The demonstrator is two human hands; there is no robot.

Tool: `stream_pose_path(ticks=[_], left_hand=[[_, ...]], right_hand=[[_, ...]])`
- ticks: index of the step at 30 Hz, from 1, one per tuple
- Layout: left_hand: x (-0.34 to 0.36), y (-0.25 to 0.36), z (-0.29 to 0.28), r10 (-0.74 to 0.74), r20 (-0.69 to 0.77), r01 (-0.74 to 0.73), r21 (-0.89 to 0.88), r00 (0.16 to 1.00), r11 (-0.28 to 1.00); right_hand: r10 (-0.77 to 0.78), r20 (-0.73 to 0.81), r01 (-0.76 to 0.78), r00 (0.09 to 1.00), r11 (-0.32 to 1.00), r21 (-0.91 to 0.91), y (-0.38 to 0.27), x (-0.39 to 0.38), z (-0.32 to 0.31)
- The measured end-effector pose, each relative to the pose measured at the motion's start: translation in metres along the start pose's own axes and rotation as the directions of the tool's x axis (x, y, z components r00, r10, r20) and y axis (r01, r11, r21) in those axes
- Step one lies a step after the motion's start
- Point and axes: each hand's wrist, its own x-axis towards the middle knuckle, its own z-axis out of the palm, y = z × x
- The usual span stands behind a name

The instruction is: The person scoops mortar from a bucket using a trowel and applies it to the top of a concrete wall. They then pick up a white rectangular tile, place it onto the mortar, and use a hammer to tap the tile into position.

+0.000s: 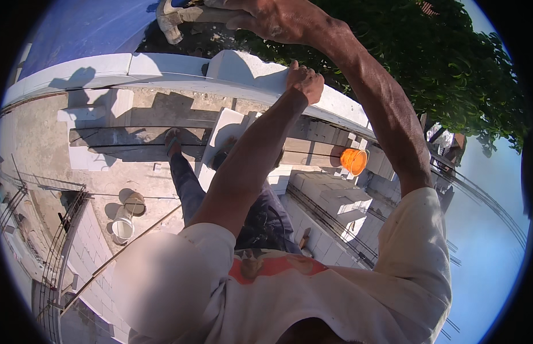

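Note:
My right hand [272,20] is raised at the top of the view, fingers wrapped round the handle of a hammer [171,24] whose pale, mortar-smeared head points left. Lower down, my left hand [305,82] grips the top edge of a white block [232,66] on the wall, its fingers curled over the far side. That block stands higher than the white wall course [149,66] to its left, and shadows fall across both.
Wooden planks [146,136] run below the wall, with one sandalled foot on them. An orange bucket [354,161] stands to the right. Stacked white blocks [329,192], two buckets [123,228] and steel bars [63,229] lie lower down. Leafy branches [438,63] hang beyond the wall.

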Motion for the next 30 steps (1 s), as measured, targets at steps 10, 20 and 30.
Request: stream_pose_path(ticks=[10, 20, 30], left_hand=[[0.042, 0.02, -0.031, -0.036, 0.512, -0.042, 0.14, 0.858, 0.989], [0.077, 0.027, -0.034, 0.174, 0.696, -0.159, -0.086, 0.697, 0.984], [0.075, 0.033, -0.041, 0.151, 0.702, -0.117, -0.096, 0.696, 0.988]], right_hand=[[0.761, -0.645, -0.805, -0.064, 0.343, 0.484, -0.127, -0.32, -0.006], [0.663, -0.548, -0.752, -0.509, -0.033, 0.658, -0.157, -0.467, 0.111], [0.694, -0.677, -0.908, -0.245, 0.081, 0.411, -0.128, -0.481, 0.153]])
